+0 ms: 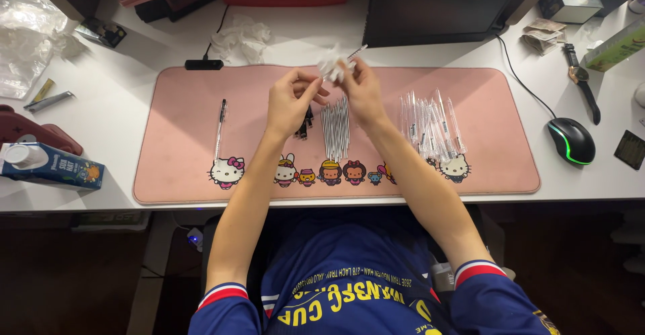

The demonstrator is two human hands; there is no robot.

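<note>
while both arms reach out over the pink mat [188, 106], the right hand [363, 93] pinches its fingertips tight on a crumpled scrap of thin clear wrapper [331, 65] with a slim pen [356, 51] poking out toward 1 o'clock; that grip is closed on the wrapper. the left hand [290, 100] sits at 9 o'clock of the right, thumb and forefinger nearly together and reaching at the wrapper's lower edge; whether they actually touch it i cannot tell. wrapper and pen are held above the mat's far edge, just in front of the dark monitor [437, 6]. below the hands a tidy bundle of thin pale refills [334, 130] lies on the mat, ends pointing to 12 and 6 o'clock, with a few small dark caps [306, 125] just beside it at 9 o'clock. to 3 o'clock lies a looser heap of pens in glossy clear sleeves [430, 127], partly crossed by the right forearm. a single clear-barrelled pen with black cap [220, 130] lies alone to 9 o'clock, well apart. the mat is soft-looking, with rounded corners and cartoon figures along its near edge. on the white bench [107, 86] around it: a black mouse with a green glow [571, 140] at 3 o'clock, a wristwatch [581, 79] beyond it, crumpled white tissue [242, 38] at 11 o'clock, and a blue drink carton [50, 165] at 9 o'clock.
</note>
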